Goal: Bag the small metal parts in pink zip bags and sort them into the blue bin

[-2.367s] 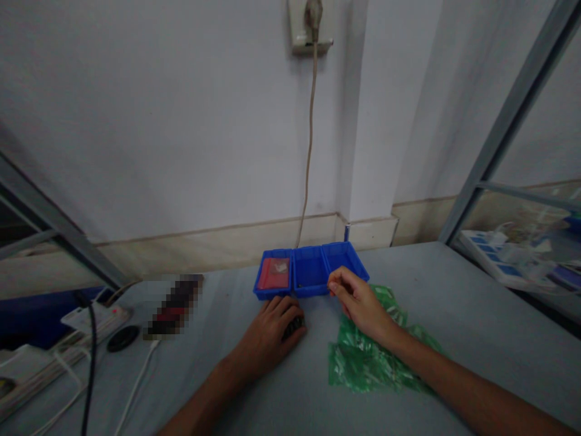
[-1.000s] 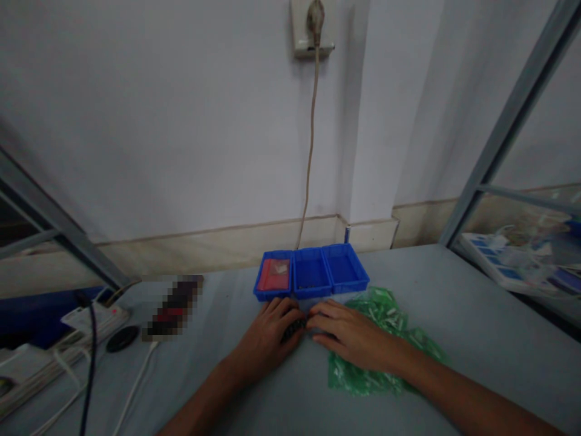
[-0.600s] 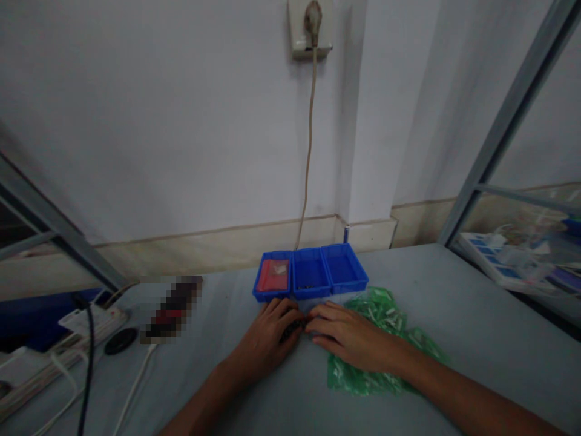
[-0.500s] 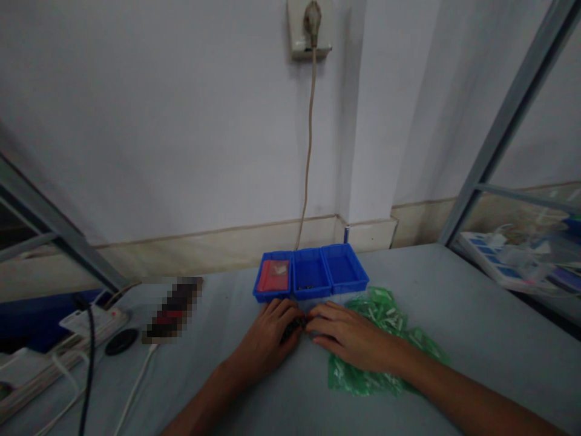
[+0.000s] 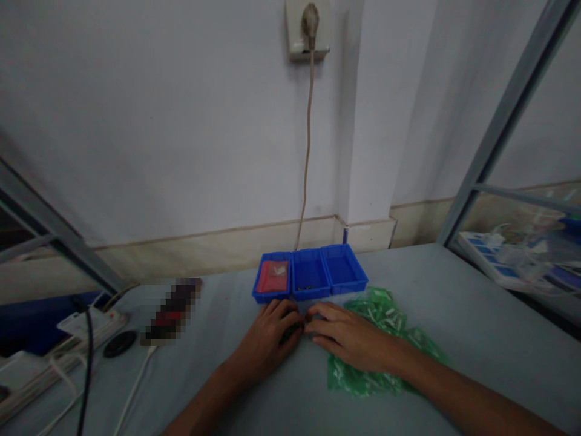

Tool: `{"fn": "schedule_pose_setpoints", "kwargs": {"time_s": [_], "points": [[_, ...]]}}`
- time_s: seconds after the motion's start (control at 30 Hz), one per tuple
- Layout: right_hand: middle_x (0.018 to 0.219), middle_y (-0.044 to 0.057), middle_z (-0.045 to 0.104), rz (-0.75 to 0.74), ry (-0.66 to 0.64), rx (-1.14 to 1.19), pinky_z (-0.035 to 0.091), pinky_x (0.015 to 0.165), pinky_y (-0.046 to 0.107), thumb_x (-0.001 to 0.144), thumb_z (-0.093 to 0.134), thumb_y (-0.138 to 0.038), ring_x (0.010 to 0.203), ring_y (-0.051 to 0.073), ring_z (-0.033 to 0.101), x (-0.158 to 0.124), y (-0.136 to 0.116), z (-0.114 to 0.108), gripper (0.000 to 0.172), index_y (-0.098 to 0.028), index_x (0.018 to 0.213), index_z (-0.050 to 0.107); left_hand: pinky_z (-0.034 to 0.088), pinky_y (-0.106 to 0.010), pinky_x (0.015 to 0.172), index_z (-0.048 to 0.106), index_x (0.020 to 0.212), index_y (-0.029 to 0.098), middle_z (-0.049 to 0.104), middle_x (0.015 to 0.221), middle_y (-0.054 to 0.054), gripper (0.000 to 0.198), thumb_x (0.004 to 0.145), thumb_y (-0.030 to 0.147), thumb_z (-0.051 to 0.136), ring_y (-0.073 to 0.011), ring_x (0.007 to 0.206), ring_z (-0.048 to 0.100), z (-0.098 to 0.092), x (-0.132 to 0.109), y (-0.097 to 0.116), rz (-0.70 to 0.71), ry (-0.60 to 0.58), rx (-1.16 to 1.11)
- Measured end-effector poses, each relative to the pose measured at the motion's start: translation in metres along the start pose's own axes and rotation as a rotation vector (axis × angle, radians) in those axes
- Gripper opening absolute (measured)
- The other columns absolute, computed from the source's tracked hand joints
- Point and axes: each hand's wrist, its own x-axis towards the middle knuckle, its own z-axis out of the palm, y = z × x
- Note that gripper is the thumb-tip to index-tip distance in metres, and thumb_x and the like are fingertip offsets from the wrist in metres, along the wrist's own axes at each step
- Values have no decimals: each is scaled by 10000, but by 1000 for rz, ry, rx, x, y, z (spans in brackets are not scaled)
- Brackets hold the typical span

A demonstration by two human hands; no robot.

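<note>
Near the middle of the table, my left hand (image 5: 271,332) curls around a small dark object (image 5: 291,332), mostly hidden by the fingers. My right hand (image 5: 342,332) meets it from the right, fingertips pressed together at the object's edge; what they pinch is too small to tell. Just beyond the hands stand three joined blue trays. The left tray (image 5: 258,297) holds a red packet (image 5: 273,277), the middle tray (image 5: 311,293) has a few tiny dark pieces, and the right tray (image 5: 345,269) shows nothing inside. Green plastic bags (image 5: 370,381) lie under and beside my right forearm.
A blurred-out device (image 5: 172,312) with a white cable and a black round disc (image 5: 120,344) lie on the left. A power strip (image 5: 106,324) runs along the left edge. Metal frame posts rise at both sides; a wall socket (image 5: 308,30) hangs behind.
The view has shifted very slightly. Both hands stay together in nearly the same place, with only small finger movements.
</note>
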Motion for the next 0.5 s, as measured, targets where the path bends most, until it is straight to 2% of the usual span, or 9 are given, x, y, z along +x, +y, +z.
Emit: {"fn": "schedule_pose_setpoints", "kwargs": {"time_s": [0.2,0.37,0.5], "points": [[1255,66,708,-34,-11,-15,504,1111,399,1112,549,-249,1218,231,639,0,-2,-1,280,-263,1326,730,496,-427,958,699,1105,255,673,1190,-42,126,1025,165,664,-258,1104,600,1,-1,0,-9,3,3],[1300,58,703,-56,4,7,510,1105,391,1113,543,-248,1239,227,636,0,-2,0,298,-294,1337,734,495,-424,946,687,1116,253,674,1198,-43,113,1029,183,667,-257,1096,601,0,0,0,-6,-1,-2],[1253,48,727,-68,3,6,510,1098,378,1118,540,-254,1195,219,653,0,-3,0,301,-295,1345,733,492,-418,932,681,1073,241,674,1170,-39,88,1016,174,683,-254,1079,601,0,0,1,-16,3,0]]}}
